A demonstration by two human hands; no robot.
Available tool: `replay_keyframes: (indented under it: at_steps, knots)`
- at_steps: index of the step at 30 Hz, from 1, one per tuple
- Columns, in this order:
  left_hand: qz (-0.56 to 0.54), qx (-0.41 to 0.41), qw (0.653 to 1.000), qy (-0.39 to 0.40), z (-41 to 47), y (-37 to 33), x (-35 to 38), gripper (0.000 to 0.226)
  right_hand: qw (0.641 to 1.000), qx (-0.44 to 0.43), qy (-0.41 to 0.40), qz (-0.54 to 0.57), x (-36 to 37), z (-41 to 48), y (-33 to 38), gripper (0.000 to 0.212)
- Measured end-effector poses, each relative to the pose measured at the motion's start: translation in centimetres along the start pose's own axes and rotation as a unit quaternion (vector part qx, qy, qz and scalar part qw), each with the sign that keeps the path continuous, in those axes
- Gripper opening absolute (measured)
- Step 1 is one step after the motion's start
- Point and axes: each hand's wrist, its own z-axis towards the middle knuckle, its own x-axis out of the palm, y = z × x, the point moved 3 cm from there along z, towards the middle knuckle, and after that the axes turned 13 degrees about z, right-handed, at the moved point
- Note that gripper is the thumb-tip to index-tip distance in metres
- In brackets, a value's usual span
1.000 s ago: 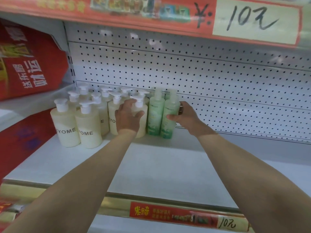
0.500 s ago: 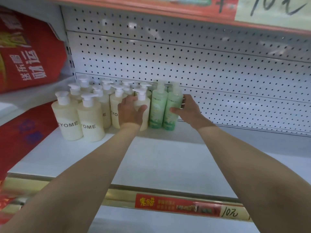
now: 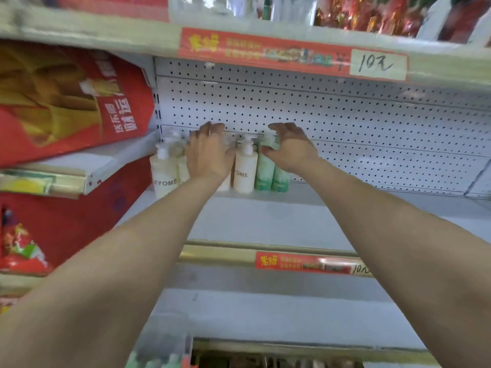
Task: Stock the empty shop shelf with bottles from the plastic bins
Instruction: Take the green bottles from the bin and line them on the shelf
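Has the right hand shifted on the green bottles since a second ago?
Yes. Measured against the green bottles, the right hand has risen from beside their mid-body to cap height.

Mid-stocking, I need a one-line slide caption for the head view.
Both hands reach to the back-left of the shelf: left hand at cream pump bottles, right hand at two green bottles.

Even bright light, motion-blurred, warped edges
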Motion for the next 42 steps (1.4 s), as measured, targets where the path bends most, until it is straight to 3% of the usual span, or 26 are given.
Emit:
replay_keyframes:
  at_steps: [12, 24, 29, 34, 37, 42]
  knots:
    - [0.090, -0.061, 0.993, 0.048, -9.1, 12.6, -12.3, 0.051, 0.997, -0.036, 0.050, 0.049, 5.6, -10.6, 13.9, 0.066]
    - [0.092, -0.107, 0.961, 0.239, -21.6, 25.5, -8.1, 0.063, 0.975, 0.030, 0.201, 0.089, 19.7, -20.7, 16.3, 0.065]
    - [0.057, -0.173, 0.923, 0.338, -28.2, 30.0, -3.1, 0.061, 0.937, 0.065, 0.332, 0.083, 28.4, -25.4, 13.5, 0.066]
    - [0.022, -0.242, 0.869, 0.431, -34.4, 33.3, 1.5, 0.068, 0.878, 0.182, 0.426, 0.119, 35.6, -29.0, 10.7, 0.072]
    - [-0.005, -0.292, 0.836, 0.465, -37.6, 34.7, 3.8, 0.062, 0.839, 0.269, 0.447, 0.157, 38.8, -31.2, 9.2, 0.071]
    - [-0.042, -0.345, 0.772, 0.532, -40.2, 36.0, 7.5, 0.064, 0.779, 0.411, 0.427, 0.204, 42.3, -33.8, 6.8, 0.051]
